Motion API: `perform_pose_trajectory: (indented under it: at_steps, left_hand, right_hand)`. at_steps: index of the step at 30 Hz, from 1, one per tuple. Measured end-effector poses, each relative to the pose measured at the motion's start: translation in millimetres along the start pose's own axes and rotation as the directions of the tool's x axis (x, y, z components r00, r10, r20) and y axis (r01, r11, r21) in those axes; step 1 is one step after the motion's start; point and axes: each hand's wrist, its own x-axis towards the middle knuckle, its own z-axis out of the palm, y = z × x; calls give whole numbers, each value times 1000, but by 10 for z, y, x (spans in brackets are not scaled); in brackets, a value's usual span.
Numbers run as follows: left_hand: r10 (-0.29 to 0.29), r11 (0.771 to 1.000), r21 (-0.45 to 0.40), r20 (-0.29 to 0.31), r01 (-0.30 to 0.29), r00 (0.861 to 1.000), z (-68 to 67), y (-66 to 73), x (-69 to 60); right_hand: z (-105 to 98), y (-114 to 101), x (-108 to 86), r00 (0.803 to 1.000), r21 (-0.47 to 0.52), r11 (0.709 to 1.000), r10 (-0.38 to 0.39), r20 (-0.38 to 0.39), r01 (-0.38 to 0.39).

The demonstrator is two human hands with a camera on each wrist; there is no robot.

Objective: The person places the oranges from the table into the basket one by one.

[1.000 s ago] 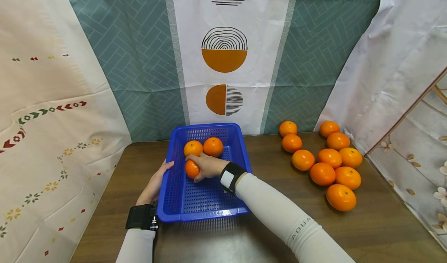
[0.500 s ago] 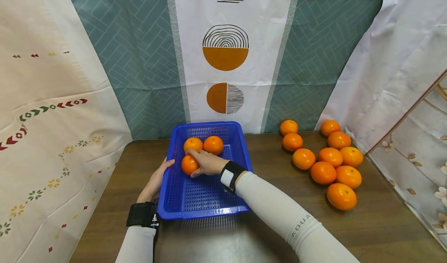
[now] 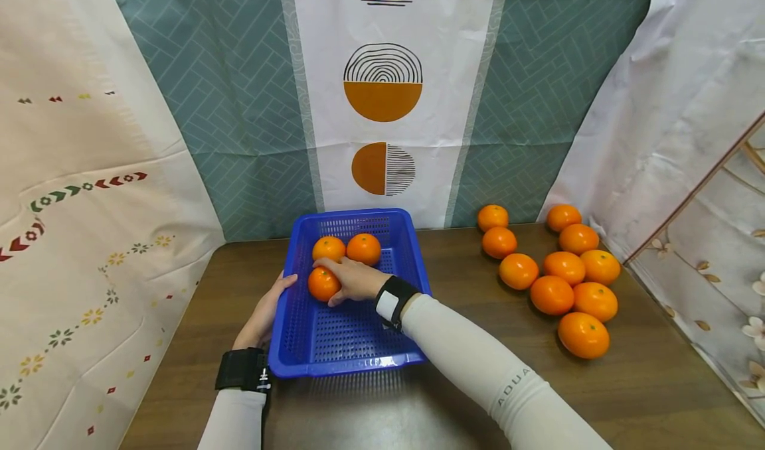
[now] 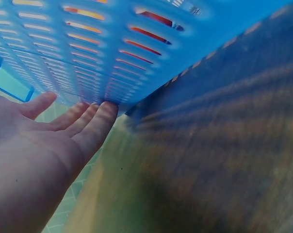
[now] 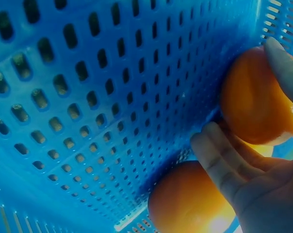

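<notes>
A blue perforated plastic basket (image 3: 352, 369) stands on the table with several mandarins in it. My right hand (image 3: 352, 279) reaches inside, thumb and fingers round a mandarin (image 3: 323, 284) near the basket's left wall. The right wrist view shows the thumb against this mandarin (image 5: 255, 99), while the other fingers pass between it and a second mandarin (image 5: 185, 199). Two more mandarins, a left one (image 3: 329, 249) and a right one (image 3: 364, 249), sit behind the hand. My left hand (image 3: 265, 314) rests on the basket's left side. Its fingers (image 4: 103, 116) lie straight against the outer wall.
Several loose mandarins (image 3: 551, 295) lie in a group on the brown wooden table (image 3: 466, 370) to the right of the basket. Patterned cloths (image 3: 382, 171) hang behind the table and along both sides.
My right hand has moved the held mandarin slightly left and back, close to the basket's left wall. Over the last half second, hands and basket barely shift. The left hand stays at the basket's side.
</notes>
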Motion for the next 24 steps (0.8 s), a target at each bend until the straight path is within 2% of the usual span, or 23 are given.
perform_pose_trajectory:
  at_steps: [6, 11, 24]
  left_hand:
    - [8, 1000, -9, 13, -8, 1000, 12, -8, -3]
    - [12, 1000, -27, 25, -11, 1000, 33, -4, 0]
    - [9, 1000, -5, 5, -9, 1000, 22, 22, -13]
  right_hand:
    - [-57, 19, -19, 1000, 13, 1000, 14, 1, -14]
    - [-135, 23, -45, 999, 3, 1000, 8, -31, -8]
    - [-195, 11, -42, 995, -24, 1000, 0, -97, -2]
